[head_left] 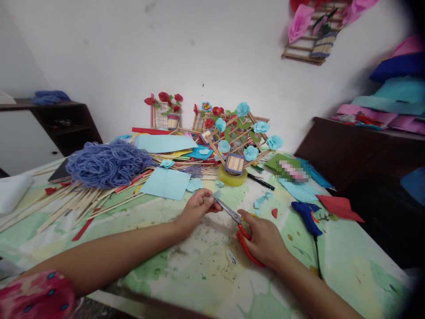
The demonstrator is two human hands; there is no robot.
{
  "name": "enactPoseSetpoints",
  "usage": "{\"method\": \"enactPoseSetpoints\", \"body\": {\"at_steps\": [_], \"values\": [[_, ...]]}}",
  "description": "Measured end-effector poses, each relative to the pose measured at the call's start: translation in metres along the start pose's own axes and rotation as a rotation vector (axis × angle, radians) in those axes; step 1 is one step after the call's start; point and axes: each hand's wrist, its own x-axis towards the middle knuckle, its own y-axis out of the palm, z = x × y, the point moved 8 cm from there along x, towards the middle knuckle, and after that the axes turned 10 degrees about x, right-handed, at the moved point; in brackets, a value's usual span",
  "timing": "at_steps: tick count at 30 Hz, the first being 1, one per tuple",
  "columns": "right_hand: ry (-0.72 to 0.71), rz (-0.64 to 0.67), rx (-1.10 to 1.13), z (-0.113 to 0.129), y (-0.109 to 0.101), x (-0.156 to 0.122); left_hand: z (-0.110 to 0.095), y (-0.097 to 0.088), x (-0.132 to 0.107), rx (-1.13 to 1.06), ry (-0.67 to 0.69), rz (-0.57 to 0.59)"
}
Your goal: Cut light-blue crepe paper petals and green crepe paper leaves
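My right hand (265,241) is closed round a pair of scissors (236,216) with red and yellow handles. Their blades point up and left, to the fingers of my left hand (196,210). That hand pinches a small piece of pale blue-grey paper (217,194), and the blade tips are right at it. Whether the blades touch the paper I cannot tell. Just beyond lie a square light-blue sheet (167,183), a roll of yellow tape (233,177) and blue paper scraps (263,199). A stick lattice with blue paper flowers (242,109) leans behind the tape.
On the left, a heap of purple yarn (108,164) rests over thin wooden sticks (71,201). A blue glue gun (307,218) lies on the right, near folded red paper (339,207). A black pen (261,181) is behind my hands. Dark cabinets (365,144) flank the table.
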Motion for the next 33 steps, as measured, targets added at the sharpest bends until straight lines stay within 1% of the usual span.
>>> {"method": "enactPoseSetpoints", "body": {"at_steps": [9, 21, 27, 33], "values": [[-0.009, 0.006, 0.009, 0.0008, -0.0009, -0.0001, 0.0014, 0.001, 0.0004, 0.0, -0.025, -0.001], [0.001, 0.01, -0.041, -0.0041, 0.0016, 0.0021, 0.0022, 0.0004, 0.0012, -0.003, -0.027, -0.002], [-0.004, 0.01, -0.03, -0.0034, 0.0023, 0.0017, 0.0034, -0.0003, 0.0019, 0.002, -0.027, 0.007], [-0.016, 0.007, -0.016, -0.0023, 0.0011, 0.0001, 0.0057, 0.0023, 0.001, 0.029, -0.028, 0.053]]}}
